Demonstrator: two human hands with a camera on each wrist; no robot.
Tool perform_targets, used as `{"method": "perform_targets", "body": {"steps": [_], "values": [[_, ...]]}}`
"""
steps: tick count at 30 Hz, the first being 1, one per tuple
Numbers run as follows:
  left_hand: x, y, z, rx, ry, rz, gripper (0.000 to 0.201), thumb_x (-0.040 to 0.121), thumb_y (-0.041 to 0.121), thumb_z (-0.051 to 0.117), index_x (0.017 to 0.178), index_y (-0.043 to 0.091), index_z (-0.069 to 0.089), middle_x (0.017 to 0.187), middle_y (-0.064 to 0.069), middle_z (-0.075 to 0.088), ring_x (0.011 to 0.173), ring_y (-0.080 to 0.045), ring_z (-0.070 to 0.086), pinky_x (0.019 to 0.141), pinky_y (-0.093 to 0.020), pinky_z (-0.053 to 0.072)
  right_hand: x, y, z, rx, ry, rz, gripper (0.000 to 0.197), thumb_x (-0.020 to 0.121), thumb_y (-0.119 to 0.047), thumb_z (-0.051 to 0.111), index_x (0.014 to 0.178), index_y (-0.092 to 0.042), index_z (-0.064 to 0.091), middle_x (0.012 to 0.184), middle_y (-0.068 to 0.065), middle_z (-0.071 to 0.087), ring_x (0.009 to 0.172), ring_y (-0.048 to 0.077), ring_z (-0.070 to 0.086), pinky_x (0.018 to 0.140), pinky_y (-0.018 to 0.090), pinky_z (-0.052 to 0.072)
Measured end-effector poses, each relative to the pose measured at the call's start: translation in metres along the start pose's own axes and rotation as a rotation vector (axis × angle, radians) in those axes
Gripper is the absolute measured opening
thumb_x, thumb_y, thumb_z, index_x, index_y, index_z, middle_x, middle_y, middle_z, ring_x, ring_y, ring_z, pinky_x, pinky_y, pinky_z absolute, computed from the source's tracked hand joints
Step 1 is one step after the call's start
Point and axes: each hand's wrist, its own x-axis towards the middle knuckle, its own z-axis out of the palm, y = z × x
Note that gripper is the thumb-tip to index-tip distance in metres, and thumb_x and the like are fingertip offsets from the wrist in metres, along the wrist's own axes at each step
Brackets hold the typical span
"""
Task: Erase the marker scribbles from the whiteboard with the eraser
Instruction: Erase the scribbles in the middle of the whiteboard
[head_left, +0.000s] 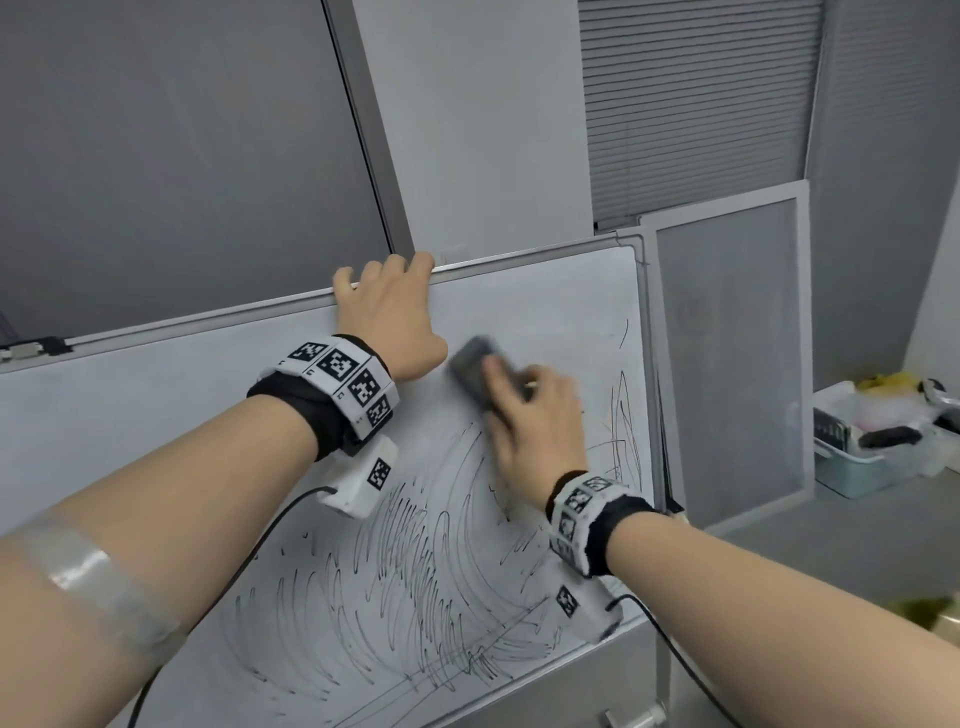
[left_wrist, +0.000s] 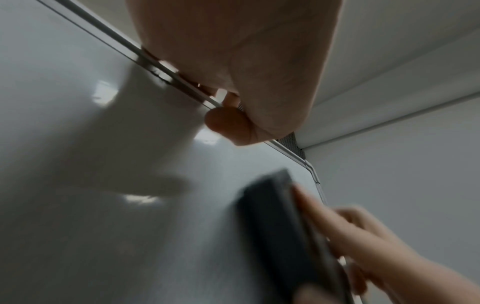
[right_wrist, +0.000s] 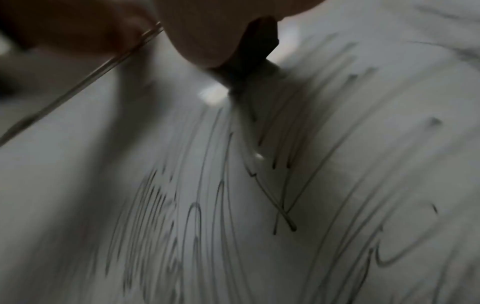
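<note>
A whiteboard (head_left: 130, 415) leans tilted in front of me, its lower middle and right covered with black marker scribbles (head_left: 415, 561). My left hand (head_left: 387, 306) grips the board's top metal edge (head_left: 234, 314), fingers curled over it; in the left wrist view the left hand (left_wrist: 233, 86) hooks that rim. My right hand (head_left: 524, 410) holds a dark grey eraser (head_left: 480, 371) flat against the board, just right of the left wrist and blurred by motion. The eraser (left_wrist: 280, 222) shows in the left wrist view too. The scribbles (right_wrist: 233, 205) fill the right wrist view.
A framed mesh panel (head_left: 727, 353) leans against the wall right of the board. A pale blue bin (head_left: 872, 447) of small items sits on the floor at far right. A cabinet (head_left: 571, 691) stands under the board's lower right corner. Cables hang from both wrist cameras.
</note>
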Motion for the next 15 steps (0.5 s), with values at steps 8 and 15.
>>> {"method": "perform_targets", "body": {"steps": [8, 15], "values": [[-0.001, -0.005, 0.002, -0.004, 0.019, 0.029, 0.069, 0.056, 0.020, 0.055, 0.124, 0.022, 0.042, 0.110, -0.002, 0.052, 0.108, -0.028, 0.050, 0.109, -0.048, 0.025, 0.035, 0.040, -0.017, 0.082, 0.166, 0.780, 0.064, 0.097, -0.039, 0.049, 0.154, -0.036, 0.023, 0.120, 0.020, 0.045, 0.110, 0.036, 0.041, 0.092, 0.042, 0.039], [-0.004, -0.005, 0.007, 0.009, 0.056, 0.032, 0.071, 0.055, 0.020, 0.056, 0.125, 0.022, 0.042, 0.111, -0.002, 0.053, 0.109, -0.027, 0.050, 0.112, -0.051, 0.021, 0.028, 0.053, -0.024, 0.135, 0.117, 1.046, 0.065, 0.098, -0.038, 0.048, 0.156, -0.037, 0.018, 0.130, 0.021, 0.038, 0.119, 0.039, 0.036, 0.094, 0.040, 0.036]]}}
